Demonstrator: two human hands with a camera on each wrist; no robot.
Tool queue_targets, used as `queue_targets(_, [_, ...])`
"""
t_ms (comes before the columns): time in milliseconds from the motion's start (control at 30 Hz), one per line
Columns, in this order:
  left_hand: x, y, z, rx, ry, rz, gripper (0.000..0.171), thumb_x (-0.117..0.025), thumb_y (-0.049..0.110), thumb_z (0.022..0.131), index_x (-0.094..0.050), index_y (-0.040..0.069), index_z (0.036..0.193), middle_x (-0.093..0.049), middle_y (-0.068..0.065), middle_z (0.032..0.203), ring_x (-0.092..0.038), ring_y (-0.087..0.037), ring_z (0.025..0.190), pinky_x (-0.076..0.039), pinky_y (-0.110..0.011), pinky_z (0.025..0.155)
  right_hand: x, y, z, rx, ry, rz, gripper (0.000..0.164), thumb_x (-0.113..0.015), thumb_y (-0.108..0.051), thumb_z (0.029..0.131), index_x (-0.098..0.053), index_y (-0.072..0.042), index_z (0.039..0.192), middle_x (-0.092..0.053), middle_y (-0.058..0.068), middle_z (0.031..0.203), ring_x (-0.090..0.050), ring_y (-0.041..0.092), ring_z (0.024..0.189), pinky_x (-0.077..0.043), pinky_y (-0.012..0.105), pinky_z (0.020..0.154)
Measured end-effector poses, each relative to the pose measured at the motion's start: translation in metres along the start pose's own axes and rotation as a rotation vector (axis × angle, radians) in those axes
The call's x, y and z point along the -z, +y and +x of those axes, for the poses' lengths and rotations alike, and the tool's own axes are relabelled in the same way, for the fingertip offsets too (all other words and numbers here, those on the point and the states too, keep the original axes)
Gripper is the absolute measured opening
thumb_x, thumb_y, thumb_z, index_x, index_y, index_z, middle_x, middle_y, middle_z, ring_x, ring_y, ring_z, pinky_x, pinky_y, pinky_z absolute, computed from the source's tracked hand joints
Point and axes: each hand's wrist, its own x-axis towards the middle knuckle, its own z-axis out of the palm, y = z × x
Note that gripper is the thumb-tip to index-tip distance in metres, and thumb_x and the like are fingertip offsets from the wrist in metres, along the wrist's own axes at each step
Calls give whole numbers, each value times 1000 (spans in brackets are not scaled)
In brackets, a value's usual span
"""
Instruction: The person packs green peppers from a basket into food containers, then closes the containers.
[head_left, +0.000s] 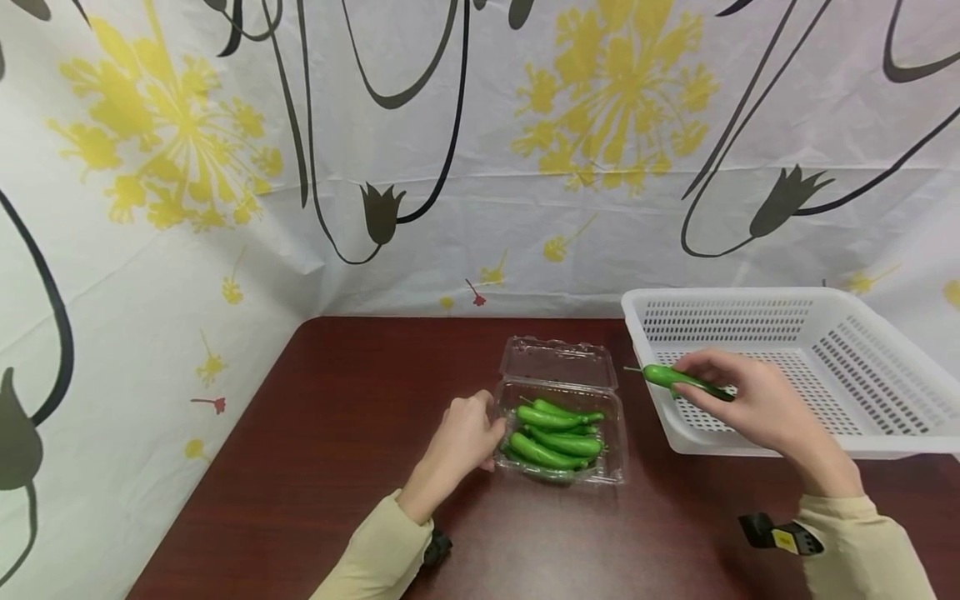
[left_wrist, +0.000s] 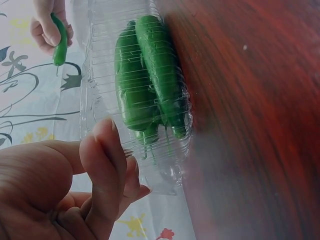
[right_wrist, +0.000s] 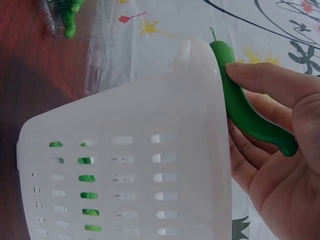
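A clear plastic clamshell container (head_left: 621, 450) lies open on the table, its lid tipped back. Several green chili peppers (head_left: 551, 450) lie inside it. My left hand (head_left: 465, 429) holds the container's left edge with curled fingers; the exact thumb contact is hard to tell. Between the thumb and fingers of my right hand (head_left: 757, 400) is one green chili pepper (right_wrist: 240, 107), stem pointing left in the head view. That hand is over the left side of a white plastic basket (head_left: 840, 354). Green shows through the slots of the basket wall (right_wrist: 125, 110) in the right wrist view.
The dark red-brown table (head_left: 375, 400) carries the container near its middle and the basket at the right. A white patterned cloth (head_left: 450, 150) hangs behind the table and along the left side. The basket's raised rim stands between the container and the basket's inside.
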Motion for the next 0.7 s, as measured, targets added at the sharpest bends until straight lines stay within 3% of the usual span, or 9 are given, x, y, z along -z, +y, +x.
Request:
queue_targets(333, [0, -1, 1, 7, -8, -15, 31, -66, 4, 93, -60, -10, 120, -59, -1, 60, -55, -5, 34, -48, -24, 38, 0, -5, 2, 9, -15, -1, 28, -85, -9, 80, -73, -22, 102, -70, -15, 88, -66, -2, 79, -47, 12, 72])
queue_targets(700, [0, 0, 0, 13, -13, -7, 29, -66, 5, 93, -60, -9, 118, -57, -1, 58, -55, -5, 33, -48, -24, 38, -7, -15, 5, 76, -25, 7, 30, -84, -5, 79, -72, -22, 102, -68, -18, 85, -65, -1, 75, -48, 14, 68])
